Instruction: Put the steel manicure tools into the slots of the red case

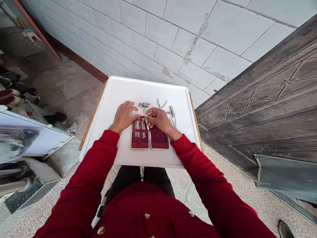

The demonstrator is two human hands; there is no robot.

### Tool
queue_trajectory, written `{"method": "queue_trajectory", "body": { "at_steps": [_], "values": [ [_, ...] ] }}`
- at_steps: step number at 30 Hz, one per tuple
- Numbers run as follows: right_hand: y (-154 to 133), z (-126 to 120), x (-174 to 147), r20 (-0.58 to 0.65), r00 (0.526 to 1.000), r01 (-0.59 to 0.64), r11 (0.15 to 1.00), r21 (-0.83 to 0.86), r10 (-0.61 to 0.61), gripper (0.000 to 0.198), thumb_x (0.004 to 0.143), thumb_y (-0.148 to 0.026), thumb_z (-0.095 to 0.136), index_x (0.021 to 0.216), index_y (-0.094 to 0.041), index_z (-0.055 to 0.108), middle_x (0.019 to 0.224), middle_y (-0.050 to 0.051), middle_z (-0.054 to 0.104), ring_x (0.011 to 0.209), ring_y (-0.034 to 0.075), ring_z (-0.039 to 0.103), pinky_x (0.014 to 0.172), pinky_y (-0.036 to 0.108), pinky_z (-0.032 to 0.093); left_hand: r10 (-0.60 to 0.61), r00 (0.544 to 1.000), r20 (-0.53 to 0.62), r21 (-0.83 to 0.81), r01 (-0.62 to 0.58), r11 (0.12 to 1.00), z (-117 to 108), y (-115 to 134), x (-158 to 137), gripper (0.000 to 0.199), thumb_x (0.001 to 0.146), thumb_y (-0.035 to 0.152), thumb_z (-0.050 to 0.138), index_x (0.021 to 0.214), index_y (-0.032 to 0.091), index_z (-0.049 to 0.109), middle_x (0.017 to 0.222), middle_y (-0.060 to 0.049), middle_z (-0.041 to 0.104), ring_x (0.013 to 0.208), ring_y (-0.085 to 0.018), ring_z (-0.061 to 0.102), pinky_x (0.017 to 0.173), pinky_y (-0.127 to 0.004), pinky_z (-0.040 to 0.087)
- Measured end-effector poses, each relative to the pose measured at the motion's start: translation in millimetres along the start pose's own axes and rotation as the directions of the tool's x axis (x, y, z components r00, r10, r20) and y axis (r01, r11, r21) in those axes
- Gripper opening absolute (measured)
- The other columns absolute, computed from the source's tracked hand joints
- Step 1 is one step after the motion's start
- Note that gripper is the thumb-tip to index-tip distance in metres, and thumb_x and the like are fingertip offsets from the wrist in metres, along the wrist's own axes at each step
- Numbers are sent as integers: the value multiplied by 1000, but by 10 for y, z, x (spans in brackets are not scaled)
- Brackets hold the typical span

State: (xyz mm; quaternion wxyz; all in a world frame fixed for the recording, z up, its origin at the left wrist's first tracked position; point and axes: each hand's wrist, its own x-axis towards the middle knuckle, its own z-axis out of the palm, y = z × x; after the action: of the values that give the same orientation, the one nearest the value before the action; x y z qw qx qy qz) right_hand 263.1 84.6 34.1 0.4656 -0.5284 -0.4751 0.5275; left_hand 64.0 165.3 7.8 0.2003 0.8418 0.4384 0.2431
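Note:
An open manicure case (140,145) with a dark red lining lies on the white tabletop. Several slim metal tools (138,129) stand in a row in its left half, under straps. My right hand (159,120) pinches a slim silver manicure tool (145,114) upright over the middle of the case; its exact kind is too small to tell. At the case's upper left corner rests my left hand (125,115), fingers spread and thumb reaching to the edge. My right hand covers the upper part of the right half, where a few thin items show.
Beyond the case lie nail clippers (144,104), silver nippers (162,103) and a second clipper (172,111). The white table (148,86) stands near a tiled wall (148,43). A dark patterned door (260,99) is at right, a shoe rack (37,125) at left.

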Motion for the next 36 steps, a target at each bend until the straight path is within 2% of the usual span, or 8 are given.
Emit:
{"method": "queue_trajectory", "body": {
  "at_steps": [4, 11, 17, 22, 27, 30, 36],
  "values": [
    [56, 40, -24, -11, 1000, 14, 1000, -5, -14, 60, 75, -24, 75, 132, -19, 57, 66, -8, 68, 50, 12, 64, 46, 22, 54, 14, 1000, 3, 6, -14, 1000, 0, -6, 0, 20, 89, 37, 71, 105, 26, 75, 150, -5, 61, 151, -34, 42, 127, -56, 32],
    [82, 63, 8, -93, 994, 43, 998, -54, -48, 49, 79, -21, 66, 128, -17, 62, 67, -7, 66, 50, 11, 64, 45, 21, 53, 22, 1000, 9, 18, -22, 1000, -2, -6, 3, 20, 88, 37, 73, 105, 26, 74, 150, -6, 61, 150, -33, 43, 126, -56, 33],
    [86, 59, 12, -61, 996, 59, 993, -101, -66, 72, 80, -18, 64, 151, -20, 50, 68, -7, 68, 51, 12, 64, 46, 21, 53, 24, 1000, 0, 21, -24, 1000, 2, -4, 1, 19, 90, 37, 71, 105, 26, 74, 149, -5, 61, 151, -33, 42, 127, -57, 32],
    [27, 48, 0, -29, 999, 19, 991, -135, -23, 64, 79, -13, 61, 142, -16, 59, 63, -7, 66, 49, 11, 63, 47, 20, 52, 14, 1000, 0, 10, -14, 1000, -1, 5, -8, 19, 89, 37, 71, 105, 27, 74, 150, -4, 61, 151, -33, 42, 127, -58, 32],
    [-42, 31, 3, 12, 1000, 12, 985, -170, -10, 68, 78, -7, 59, 145, -17, 57, 62, -8, 65, 48, 11, 62, 46, 20, 51, 6, 1000, -4, 9, -5, 1000, -11, 20, -9, 19, 89, 36, 71, 105, 26, 74, 150, -6, 60, 151, -33, 42, 127, -56, 32],
    [-44, 22, 20, 17, 1000, -15, 980, -197, 19, 59, 79, -6, 58, 137, -17, 62, 62, -7, 65, 47, 11, 61, 47, 20, 52, 13, 1000, 4, 14, -13, 1000, -17, 20, -3, 19, 89, 35, 71, 105, 26, 73, 150, -6, 60, 151, -32, 43, 126, -56, 32],
    [3, 29, 57, -67, 997, 8, 967, -256, -27, 44, 83, -9, 61, 125, -19, 67, 78, -4, 68, 50, 9, 61, 46, 21, 47, 13, 1000, 18, 22, -13, 1000, -18, 1, 6, 21, 90, 38, 70, 107, 27, 73, 152, -4, 59, 151, -32, 42, 127, -55, 31]
  ]
}}
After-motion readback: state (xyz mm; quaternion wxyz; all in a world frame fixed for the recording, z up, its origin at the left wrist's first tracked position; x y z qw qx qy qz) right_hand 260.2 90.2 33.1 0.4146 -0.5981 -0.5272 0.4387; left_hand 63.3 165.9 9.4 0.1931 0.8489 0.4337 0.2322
